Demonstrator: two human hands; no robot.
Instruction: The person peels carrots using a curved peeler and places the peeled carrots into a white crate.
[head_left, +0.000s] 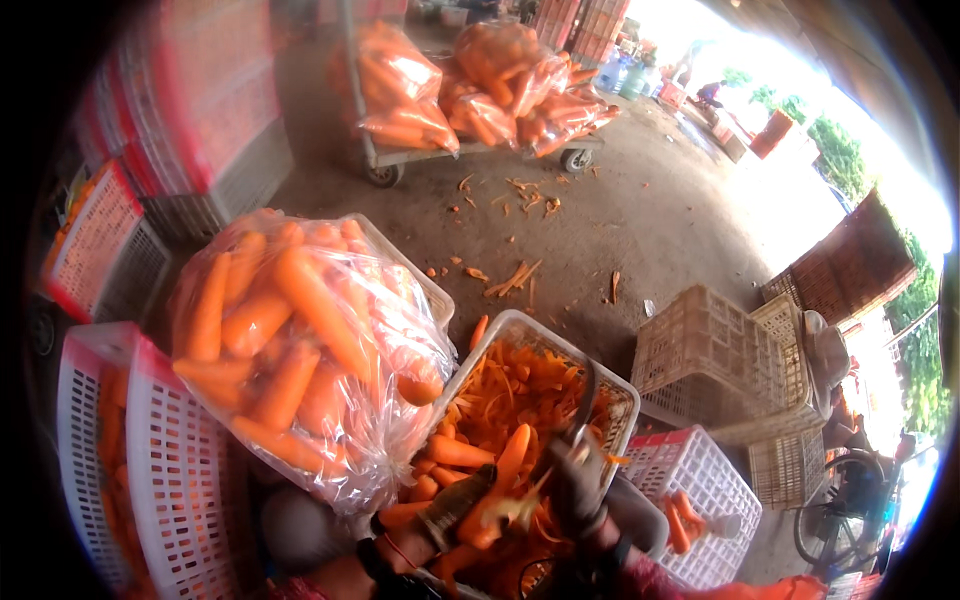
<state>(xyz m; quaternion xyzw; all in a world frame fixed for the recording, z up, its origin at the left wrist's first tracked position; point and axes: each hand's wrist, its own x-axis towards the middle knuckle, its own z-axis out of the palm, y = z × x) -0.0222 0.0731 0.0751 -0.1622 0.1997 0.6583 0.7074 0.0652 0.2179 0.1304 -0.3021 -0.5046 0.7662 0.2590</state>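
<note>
My left hand (456, 504), in a dark, worn glove, grips a carrot (513, 454) that points up and away from me. My right hand (576, 480), also gloved and blurred, is closed around a tool with a long, curved dark part (589, 397); its exact kind is unclear. Pale, blurred strips hang between the two hands. Beneath them is a plastic crate (517, 319) with carrot peelings (517, 382) in its far part. Several whole carrots (457, 452) lie in its near left part.
A clear plastic bag of carrots (300, 322) stands left of the crate. A white basket (176, 450) is at far left. An upturned basket (705, 480) bears carrots at right, before stacked crates (697, 352). A loaded cart (487, 154) stands beyond scraps (514, 277) on the floor.
</note>
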